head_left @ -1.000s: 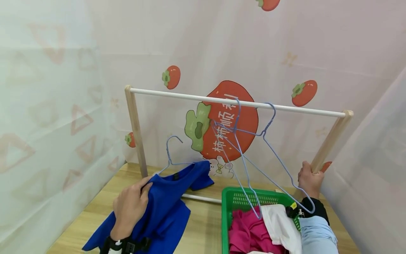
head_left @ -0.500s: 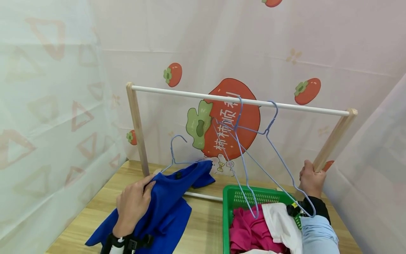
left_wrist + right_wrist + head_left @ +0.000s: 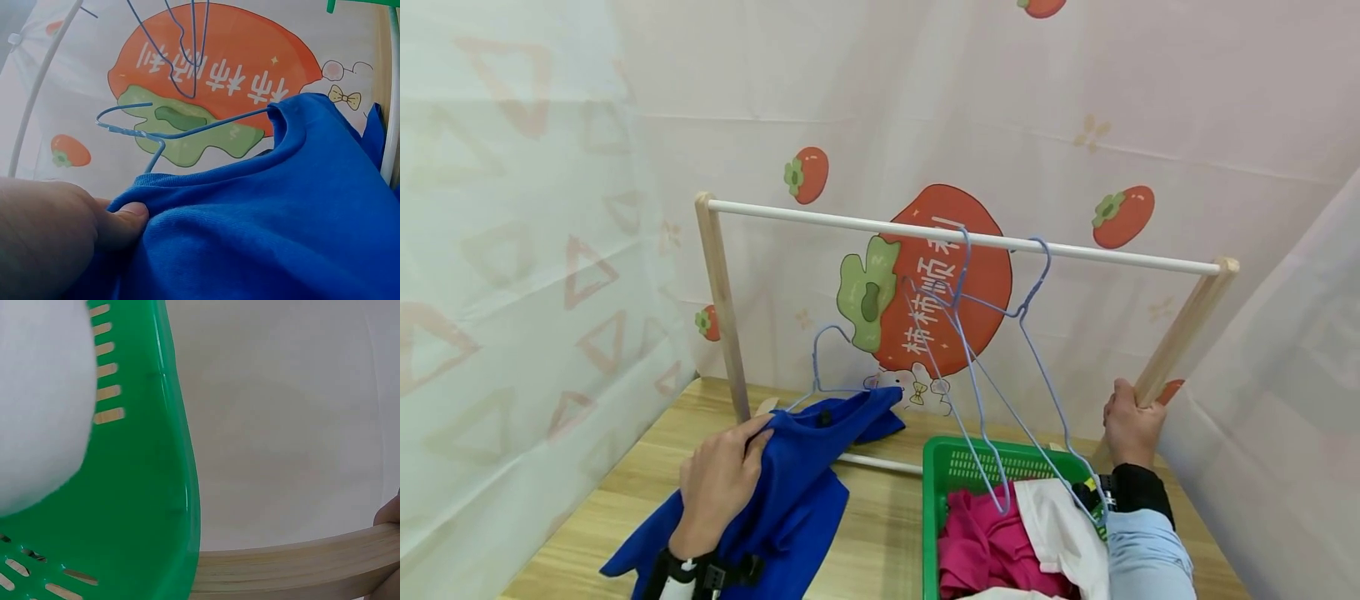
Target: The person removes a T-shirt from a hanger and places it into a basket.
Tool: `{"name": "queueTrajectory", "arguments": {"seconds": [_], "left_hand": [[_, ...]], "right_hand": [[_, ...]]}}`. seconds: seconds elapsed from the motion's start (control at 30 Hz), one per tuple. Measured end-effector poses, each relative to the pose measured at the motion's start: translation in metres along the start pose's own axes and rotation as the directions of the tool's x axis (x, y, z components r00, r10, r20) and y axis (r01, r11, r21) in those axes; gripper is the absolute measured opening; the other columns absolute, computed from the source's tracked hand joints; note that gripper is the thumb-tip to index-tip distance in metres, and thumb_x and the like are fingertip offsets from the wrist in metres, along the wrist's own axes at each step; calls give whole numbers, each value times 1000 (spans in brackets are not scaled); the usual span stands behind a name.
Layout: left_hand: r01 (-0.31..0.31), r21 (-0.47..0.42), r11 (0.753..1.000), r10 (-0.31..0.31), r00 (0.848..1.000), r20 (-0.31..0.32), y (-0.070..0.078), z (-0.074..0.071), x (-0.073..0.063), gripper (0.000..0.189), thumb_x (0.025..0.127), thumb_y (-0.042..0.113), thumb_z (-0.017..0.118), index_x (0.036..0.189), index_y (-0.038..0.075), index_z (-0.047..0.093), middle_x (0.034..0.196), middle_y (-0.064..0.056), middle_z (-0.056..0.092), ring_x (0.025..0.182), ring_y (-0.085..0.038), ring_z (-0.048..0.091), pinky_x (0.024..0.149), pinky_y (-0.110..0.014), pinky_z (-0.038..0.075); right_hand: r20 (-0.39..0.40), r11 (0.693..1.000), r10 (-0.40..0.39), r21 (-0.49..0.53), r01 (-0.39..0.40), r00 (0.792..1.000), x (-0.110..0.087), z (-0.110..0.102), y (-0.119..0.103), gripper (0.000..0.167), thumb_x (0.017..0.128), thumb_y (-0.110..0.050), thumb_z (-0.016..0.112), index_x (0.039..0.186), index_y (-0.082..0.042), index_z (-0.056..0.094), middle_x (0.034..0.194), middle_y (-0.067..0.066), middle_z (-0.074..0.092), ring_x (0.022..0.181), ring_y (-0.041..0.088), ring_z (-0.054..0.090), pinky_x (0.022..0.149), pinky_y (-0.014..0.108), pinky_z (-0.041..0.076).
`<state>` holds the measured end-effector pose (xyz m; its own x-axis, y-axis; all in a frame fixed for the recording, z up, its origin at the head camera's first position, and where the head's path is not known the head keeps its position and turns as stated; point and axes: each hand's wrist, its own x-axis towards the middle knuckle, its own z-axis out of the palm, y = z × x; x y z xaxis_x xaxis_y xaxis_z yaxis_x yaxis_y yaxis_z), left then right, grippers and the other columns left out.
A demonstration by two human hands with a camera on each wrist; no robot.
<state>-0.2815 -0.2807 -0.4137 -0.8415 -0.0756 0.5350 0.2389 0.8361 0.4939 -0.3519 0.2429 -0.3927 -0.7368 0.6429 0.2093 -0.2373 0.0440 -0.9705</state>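
Observation:
A blue T-shirt (image 3: pixel 790 492) hangs on a blue wire hanger (image 3: pixel 817 367), whose hook stands up out of the collar. My left hand (image 3: pixel 721 483) pinches the shirt's shoulder, the thumb on top of the cloth in the left wrist view, where the shirt (image 3: pixel 250 212) fills the lower right. On the far right, my right hand (image 3: pixel 1133 423) grips the wooden post of the clothes rack (image 3: pixel 1187 333). Two bare blue hangers (image 3: pixel 976 379) hang from the rack's white rail (image 3: pixel 850 222), right of its middle.
A green basket (image 3: pixel 931 508) stands under the bare hangers, holding a magenta garment (image 3: pixel 985 546) and white cloth (image 3: pixel 1060 525). A white lower bar (image 3: pixel 880 463) runs behind the shirt. A printed curtain (image 3: pixel 880 83) closes off the back and sides.
The shirt's hanger hook has shifted slightly right and down, and the left hand has edged right. The bare hangers swing a little. My right hand keeps its grip on the post.

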Motion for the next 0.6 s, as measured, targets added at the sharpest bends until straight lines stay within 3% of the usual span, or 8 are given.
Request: {"name": "queueTrajectory", "arguments": {"seconds": [0.07, 0.17, 0.23, 0.3, 0.37, 0.47, 0.53, 0.6], "left_hand": [[1, 4, 1000, -1, 1000, 7, 0, 1, 0, 27, 103, 18, 69, 128, 18, 78, 55, 1, 49, 46, -12, 40, 41, -28, 23], [4, 9, 1000, -4, 1000, 27, 2, 2, -1, 28, 103, 19, 68, 129, 19, 78, 53, 3, 42, 45, -12, 38, 42, -27, 22], [2, 5, 1000, -2, 999, 34, 4, 3, -1, 28, 103, 19, 68, 129, 19, 78, 53, 3, 41, 45, -13, 37, 42, -27, 22], [1, 5, 1000, -1, 1000, 31, 6, 3, 0, 28, 103, 19, 69, 129, 19, 78, 54, 3, 40, 45, -13, 37, 42, -27, 22], [3, 11, 1000, -3, 1000, 30, 8, 4, 1, 28, 103, 19, 68, 129, 19, 78, 54, 3, 42, 45, -13, 37, 42, -28, 22], [3, 8, 1000, -3, 999, 43, 10, 5, 3, 28, 104, 20, 67, 129, 18, 77, 53, 3, 42, 44, -14, 36, 42, -27, 22], [0, 3, 1000, 0, 999, 54, 12, 6, 3, 28, 105, 19, 65, 130, 17, 77, 53, 3, 45, 44, -13, 37, 41, -26, 21], [-4, -6, 1000, 4, 998, 59, 13, 8, 4, 27, 105, 18, 65, 128, 16, 78, 56, 1, 52, 44, -13, 38, 41, -25, 22]], "right_hand": [[12, 1000, -1, -25, 1, 1000, 0, -1, 0, 9, 107, -30, 54, 109, -22, 50, 61, -8, 48, 55, 10, 48, 57, 21, 41], [55, 996, 11, -85, -7, 998, 3, -7, -3, 22, 107, -32, 53, 91, -16, 53, 57, -7, 47, 54, 11, 47, 59, 22, 41], [125, 977, 5, -213, 22, 992, 6, -15, -7, 31, 107, -35, 53, 86, -12, 57, 59, -8, 54, 57, 7, 53, 62, 19, 44], [219, 922, 11, -379, 75, 976, 6, -25, -13, 40, 108, -40, 52, 92, -5, 64, 73, -4, 64, 69, 7, 58, 67, 21, 45], [313, 837, 28, -526, 149, 949, 3, -35, -19, 50, 108, -45, 51, 122, 2, 62, 102, 11, 69, 92, 17, 64, 73, 24, 46], [385, 732, 71, -646, 214, 920, -8, -52, -25, 77, 109, -46, 47, 158, 10, 28, 135, 33, 52, 113, 38, 58, 76, 29, 45], [395, 686, 112, -695, 217, 912, -18, -63, -26, 87, 109, -42, 46, 160, 16, 8, 143, 44, 37, 120, 51, 50, 78, 38, 48], [417, 616, 117, -742, 264, 901, -31, -74, -24, 82, 109, -38, 47, 156, 21, 15, 134, 47, 39, 114, 54, 49, 78, 45, 49]]}}
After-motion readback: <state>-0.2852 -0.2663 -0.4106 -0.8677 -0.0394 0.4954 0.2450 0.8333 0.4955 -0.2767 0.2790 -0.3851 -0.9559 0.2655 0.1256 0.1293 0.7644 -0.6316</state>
